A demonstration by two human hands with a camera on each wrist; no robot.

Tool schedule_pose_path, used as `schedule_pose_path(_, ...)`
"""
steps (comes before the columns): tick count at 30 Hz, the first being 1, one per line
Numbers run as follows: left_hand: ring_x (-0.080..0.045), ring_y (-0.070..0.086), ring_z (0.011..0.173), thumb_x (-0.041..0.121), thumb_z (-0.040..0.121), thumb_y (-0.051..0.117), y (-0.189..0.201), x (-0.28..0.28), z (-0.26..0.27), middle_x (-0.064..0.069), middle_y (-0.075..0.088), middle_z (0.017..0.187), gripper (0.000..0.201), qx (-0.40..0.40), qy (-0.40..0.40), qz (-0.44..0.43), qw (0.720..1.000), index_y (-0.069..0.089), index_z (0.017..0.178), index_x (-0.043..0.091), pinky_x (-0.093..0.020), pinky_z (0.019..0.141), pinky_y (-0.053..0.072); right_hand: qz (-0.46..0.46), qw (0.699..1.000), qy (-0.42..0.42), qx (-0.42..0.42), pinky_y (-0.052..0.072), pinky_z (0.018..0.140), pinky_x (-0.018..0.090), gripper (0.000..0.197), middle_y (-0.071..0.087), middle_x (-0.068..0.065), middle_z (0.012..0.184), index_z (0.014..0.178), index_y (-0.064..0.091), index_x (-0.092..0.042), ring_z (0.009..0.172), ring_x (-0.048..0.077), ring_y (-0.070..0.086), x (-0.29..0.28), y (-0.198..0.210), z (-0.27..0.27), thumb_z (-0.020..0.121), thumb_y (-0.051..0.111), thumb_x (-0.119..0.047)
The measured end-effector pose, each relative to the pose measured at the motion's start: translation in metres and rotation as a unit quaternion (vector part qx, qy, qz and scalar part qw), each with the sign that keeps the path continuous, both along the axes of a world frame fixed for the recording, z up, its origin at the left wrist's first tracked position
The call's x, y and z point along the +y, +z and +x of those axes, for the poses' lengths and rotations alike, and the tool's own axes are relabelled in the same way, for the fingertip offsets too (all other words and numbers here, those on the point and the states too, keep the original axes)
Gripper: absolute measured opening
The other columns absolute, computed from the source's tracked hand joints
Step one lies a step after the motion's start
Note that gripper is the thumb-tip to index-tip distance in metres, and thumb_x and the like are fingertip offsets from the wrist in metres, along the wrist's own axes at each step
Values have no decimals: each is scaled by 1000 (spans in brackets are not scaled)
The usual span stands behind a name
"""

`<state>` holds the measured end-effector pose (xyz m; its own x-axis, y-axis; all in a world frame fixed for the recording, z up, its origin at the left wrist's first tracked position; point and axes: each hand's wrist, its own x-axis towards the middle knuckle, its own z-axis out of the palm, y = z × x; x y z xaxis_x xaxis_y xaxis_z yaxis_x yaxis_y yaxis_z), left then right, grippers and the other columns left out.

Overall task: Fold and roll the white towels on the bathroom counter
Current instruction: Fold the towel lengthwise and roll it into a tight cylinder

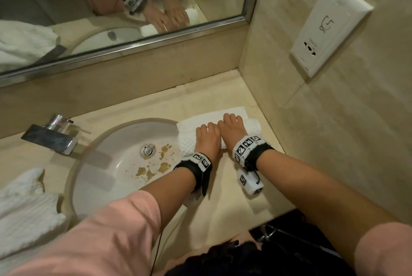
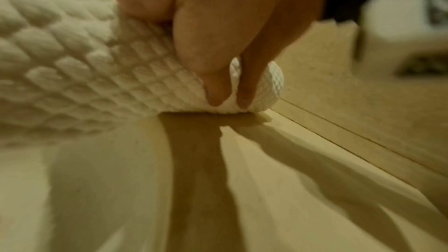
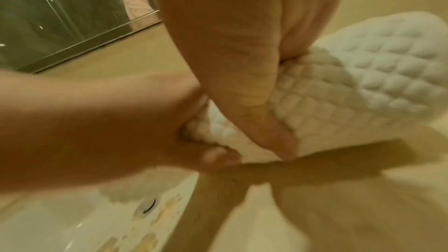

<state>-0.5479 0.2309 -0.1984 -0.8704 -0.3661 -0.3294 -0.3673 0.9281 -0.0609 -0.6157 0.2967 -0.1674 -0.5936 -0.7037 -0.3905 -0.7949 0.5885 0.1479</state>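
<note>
A white waffle-textured towel (image 1: 186, 139) lies on the beige counter (image 1: 225, 188) to the right of the sink, partly rolled into a thick roll, with a flat part (image 1: 211, 114) still spread toward the back wall. Both hands sit side by side on top of the roll. My left hand (image 1: 207, 137) curls over its left half, and in the left wrist view the left hand (image 2: 208, 49) grips the towel roll (image 2: 97, 76) with its thumb tucked under. My right hand (image 1: 231, 125) curls over the right half; in the right wrist view the right hand (image 3: 242, 68) wraps the roll (image 3: 378, 76).
The sink (image 1: 93, 170) with yellow-brown stains lies just left of the towel, and the faucet (image 1: 51, 137) stands behind it. More white towels (image 1: 24, 208) are heaped at the counter's left. The tiled side wall (image 1: 312, 141) with a socket plate (image 1: 327, 28) stands close on the right, a mirror (image 1: 111, 8) behind.
</note>
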Motion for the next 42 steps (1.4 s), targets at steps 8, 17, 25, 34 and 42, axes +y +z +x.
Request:
schedule_pose_path(8,-29,44,115,39,76,71,13,-16,-17,-14,45,126,69,6,3,50,999,40,126,4,-35,97,37,-94,996,9,-10,9,117,42,75,38,4,140,141,31,-13,134,25,30,24,-15,0,75,64,-4)
schedule_pose_path(17,-24,60,83,14,66,56,1,5,-2,-7,61,88,36,90,32,-20,995,65,100,9,-35,84,50,15,1000,-14,-19,21,110,45,54,49,1,130,128,45,-21,130,24,35,-15,-4,-18,80,68,-32)
schedule_pose_path(25,-28,47,112,39,66,80,7,-28,-20,-11,49,123,83,29,-3,62,998,34,129,9,-35,95,35,98,991,7,-89,39,98,48,74,53,4,120,121,45,-23,120,29,43,-35,8,-39,57,81,-31)
schedule_pose_path(34,-26,55,100,47,52,87,15,-52,-46,-7,56,111,87,-28,-11,114,993,42,118,12,-32,77,39,-44,997,35,45,24,111,40,54,42,11,129,131,35,-6,121,29,39,2,-5,-20,83,59,-10)
schedule_pose_path(42,-25,48,108,27,83,61,-1,-16,-21,-7,50,117,53,103,8,-63,993,41,128,7,-37,103,35,11,1000,23,-15,29,104,38,61,40,6,134,130,39,-12,128,26,36,-33,4,-41,79,70,-23)
